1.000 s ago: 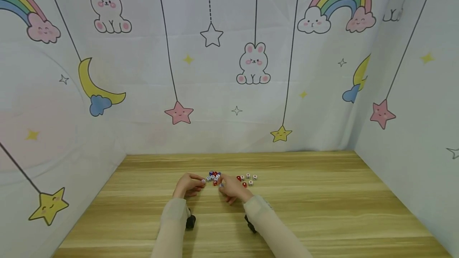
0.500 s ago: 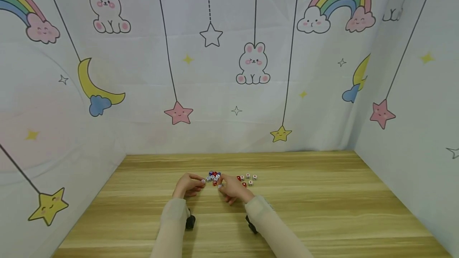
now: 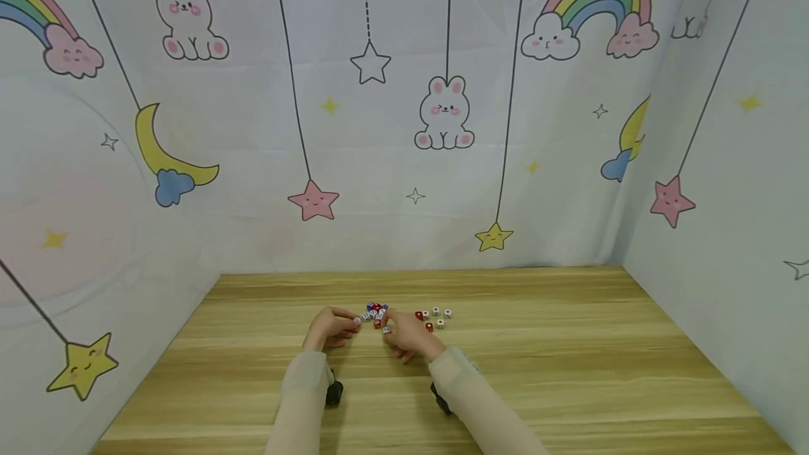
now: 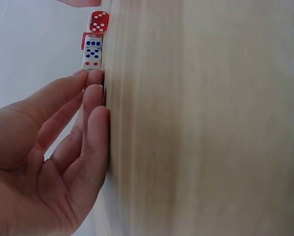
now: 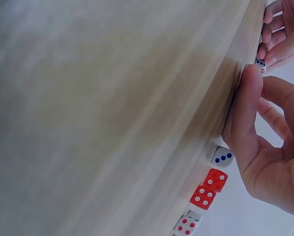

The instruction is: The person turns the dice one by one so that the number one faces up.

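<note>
In the head view my left hand rests low on the table, thumb and fingers together at a white die. The left wrist view shows a white die with blue and red pips right at those fingertips. Facing it, my right hand holds another white die between thumb and bent index finger; the right wrist view mostly hides this die behind the thumb. Between the two hands lies a tight cluster of white, red and blue dice.
Right of my right hand lie several loose dice, among them a red die and a white die. The wooden table meets a patterned cloth wall behind and at both sides.
The white die at my right fingertips has shifted slightly toward me and turned to show another face. My left hand stays nearly still; the whole head view drifts slightly.
</note>
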Demonstrator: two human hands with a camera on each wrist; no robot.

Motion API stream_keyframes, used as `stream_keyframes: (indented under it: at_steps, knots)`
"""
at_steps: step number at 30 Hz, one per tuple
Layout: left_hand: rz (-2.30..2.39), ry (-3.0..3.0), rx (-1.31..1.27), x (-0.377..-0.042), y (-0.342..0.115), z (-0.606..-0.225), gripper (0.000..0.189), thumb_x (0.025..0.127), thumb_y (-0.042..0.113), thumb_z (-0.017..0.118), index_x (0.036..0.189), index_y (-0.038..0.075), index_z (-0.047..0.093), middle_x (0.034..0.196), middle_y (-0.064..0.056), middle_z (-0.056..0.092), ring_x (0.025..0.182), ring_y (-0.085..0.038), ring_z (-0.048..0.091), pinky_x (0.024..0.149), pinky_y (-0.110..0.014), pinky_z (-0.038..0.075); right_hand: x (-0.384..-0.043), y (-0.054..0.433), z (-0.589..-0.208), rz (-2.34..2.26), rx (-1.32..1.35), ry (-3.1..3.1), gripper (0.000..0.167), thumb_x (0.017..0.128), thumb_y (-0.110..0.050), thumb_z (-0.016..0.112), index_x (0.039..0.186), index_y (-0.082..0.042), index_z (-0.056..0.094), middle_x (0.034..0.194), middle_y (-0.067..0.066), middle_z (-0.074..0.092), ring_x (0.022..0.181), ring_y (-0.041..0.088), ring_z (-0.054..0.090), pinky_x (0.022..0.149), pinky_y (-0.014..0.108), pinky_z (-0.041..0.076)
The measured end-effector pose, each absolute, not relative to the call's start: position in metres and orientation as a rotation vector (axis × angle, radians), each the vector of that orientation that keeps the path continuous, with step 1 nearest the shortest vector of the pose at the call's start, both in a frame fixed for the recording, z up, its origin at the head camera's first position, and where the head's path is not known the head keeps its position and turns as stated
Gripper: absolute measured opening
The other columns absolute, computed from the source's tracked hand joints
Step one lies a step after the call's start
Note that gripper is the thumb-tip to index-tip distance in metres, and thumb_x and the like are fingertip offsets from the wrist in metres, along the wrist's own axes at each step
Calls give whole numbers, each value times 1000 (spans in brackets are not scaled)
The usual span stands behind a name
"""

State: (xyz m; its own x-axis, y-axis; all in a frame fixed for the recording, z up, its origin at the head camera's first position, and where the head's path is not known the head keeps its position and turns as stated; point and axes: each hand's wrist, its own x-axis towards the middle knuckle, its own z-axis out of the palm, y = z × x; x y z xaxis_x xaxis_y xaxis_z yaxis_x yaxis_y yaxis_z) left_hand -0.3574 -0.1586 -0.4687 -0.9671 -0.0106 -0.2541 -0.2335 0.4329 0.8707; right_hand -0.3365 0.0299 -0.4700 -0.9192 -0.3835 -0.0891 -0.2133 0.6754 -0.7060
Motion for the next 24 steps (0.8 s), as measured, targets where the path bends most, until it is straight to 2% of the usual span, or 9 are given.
stream_keyframes:
  at_steps: [17, 24]
  knots:
    - [1554, 2489, -214, -357, -158, -471, 24, 80, 15, 65, 102, 5, 67, 74, -1, 70, 56, -7, 58, 50, -25, 49, -335, 31, -467, -1185, -477, 2616, 10, 91, -10, 49, 100, -6, 52, 49, 7, 49, 38, 13, 49, 36, 29, 46]
    - [1556, 2494, -223, -359, -157, -472, 23, 80, 16, 66, 101, 6, 67, 74, 0, 70, 55, -7, 58, 50, -24, 48, -337, 33, -467, -1197, -448, 2575, 14, 94, -14, 45, 104, -8, 52, 50, 5, 45, 40, 15, 49, 39, 30, 47]
